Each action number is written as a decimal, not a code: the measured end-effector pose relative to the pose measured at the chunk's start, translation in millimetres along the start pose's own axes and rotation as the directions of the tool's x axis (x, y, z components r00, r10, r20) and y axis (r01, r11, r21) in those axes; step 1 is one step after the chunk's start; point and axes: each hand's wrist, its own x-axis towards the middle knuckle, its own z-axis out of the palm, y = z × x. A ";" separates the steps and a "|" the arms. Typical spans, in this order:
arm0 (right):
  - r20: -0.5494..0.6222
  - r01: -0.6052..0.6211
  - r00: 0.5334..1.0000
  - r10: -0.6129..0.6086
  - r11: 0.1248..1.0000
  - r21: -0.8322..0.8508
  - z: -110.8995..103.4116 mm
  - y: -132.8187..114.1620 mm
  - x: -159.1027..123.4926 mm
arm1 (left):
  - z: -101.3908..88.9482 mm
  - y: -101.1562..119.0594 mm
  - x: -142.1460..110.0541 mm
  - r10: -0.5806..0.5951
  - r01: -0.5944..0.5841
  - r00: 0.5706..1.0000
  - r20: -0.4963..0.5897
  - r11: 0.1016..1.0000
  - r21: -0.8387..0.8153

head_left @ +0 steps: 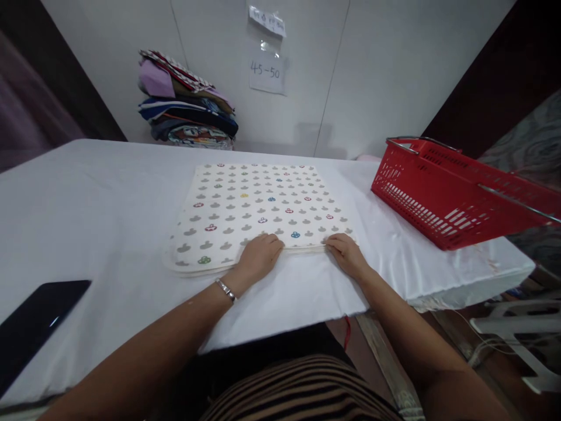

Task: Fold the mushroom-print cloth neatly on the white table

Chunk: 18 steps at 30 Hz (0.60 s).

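A folded white cloth (pixel 258 204) lies flat on the table, printed with rows of small grey shapes and a few coloured ones. Its layered near edge faces me, and the near left corner is rounded. My left hand (pixel 262 254), with a silver bracelet at the wrist, is closed on that edge near its middle. Farther along the same edge, close to the near right corner, my right hand (pixel 345 252) grips the cloth, fingers curled over it. Both thumbs are largely hidden from view.
A red plastic basket (pixel 456 193) with metal handles stands at the right of the white-covered table (pixel 118 216). Folded fabrics are stacked (pixel 188 108) against the back wall. A dark flat device (pixel 37 321) lies at the left. A paper sign (pixel 267 73) reads 45-50.
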 end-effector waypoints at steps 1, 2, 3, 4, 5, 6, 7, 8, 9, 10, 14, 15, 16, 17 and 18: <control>-0.001 -0.001 1.000 0.001 1.000 -0.004 0.0 -0.7 0.3 | -0.1 1.7 0.8 0.005 -0.005 1.000 -0.010 1.000 0.009; -0.003 -0.002 1.000 0.002 1.000 -0.010 0.1 -1.2 0.6 | -0.1 3.2 1.6 0.013 -0.013 1.000 -0.016 1.000 0.018; -0.006 -0.005 1.000 0.005 1.000 -0.017 0.3 -1.6 0.8 | 0.3 4.6 2.2 0.026 -0.025 1.000 -0.015 0.999 0.028; -0.011 -0.007 1.000 0.007 1.000 -0.023 0.6 -1.9 1.0 | 0.9 5.7 2.7 0.039 -0.039 0.999 -0.009 0.999 0.039; -0.017 -0.008 1.000 0.008 1.000 -0.029 1.0 -2.0 1.2 | 1.8 6.7 3.1 0.051 -0.051 0.999 0.002 0.997 0.050; -0.026 -0.008 1.000 0.007 0.999 -0.036 1.5 -2.0 1.3 | 2.7 7.5 3.3 0.060 -0.061 0.998 0.013 0.996 0.061; -0.036 -0.004 0.999 0.003 0.999 -0.042 1.9 -1.9 1.5 | 3.6 8.3 3.7 0.066 -0.067 0.998 0.024 0.995 0.072; -0.045 0.001 0.999 -0.003 0.999 -0.048 2.4 -1.8 1.7 | 4.3 9.2 4.3 0.068 -0.071 0.997 0.035 0.994 0.083; -0.052 0.007 0.999 -0.009 0.999 -0.052 2.7 -1.7 2.0 | 4.9 10.2 5.2 0.068 -0.072 0.997 0.046 0.993 0.093; -0.056 0.011 0.998 -0.014 0.999 -0.053 3.0 -1.6 2.2 | 5.2 11.4 6.4 0.067 -0.072 0.996 0.057 0.992 0.101; -0.051 0.005 0.999 -0.007 0.999 -0.042 3.4 -1.4 3.0 | 7.0 15.5 14.4 0.059 -0.068 0.995 0.082 0.991 0.117; -0.048 0.000 0.999 -0.002 0.999 -0.038 3.4 -1.4 3.1 | 8.0 16.1 16.5 0.052 -0.062 0.995 0.084 0.991 0.117; -0.045 -0.002 0.999 0.001 0.999 -0.034 3.4 -1.3 3.1 | 9.2 16.5 18.3 0.046 -0.056 0.995 0.086 0.992 0.117; -0.042 -0.003 0.999 0.001 1.000 -0.029 3.5 -1.3 3.0 | 10.7 16.7 19.7 0.043 -0.054 0.995 0.088 0.992 0.116; -0.040 -0.002 0.999 0.001 1.000 -0.025 3.5 -1.3 2.9 | 12.3 16.8 20.6 0.046 -0.056 0.995 0.090 0.992 0.115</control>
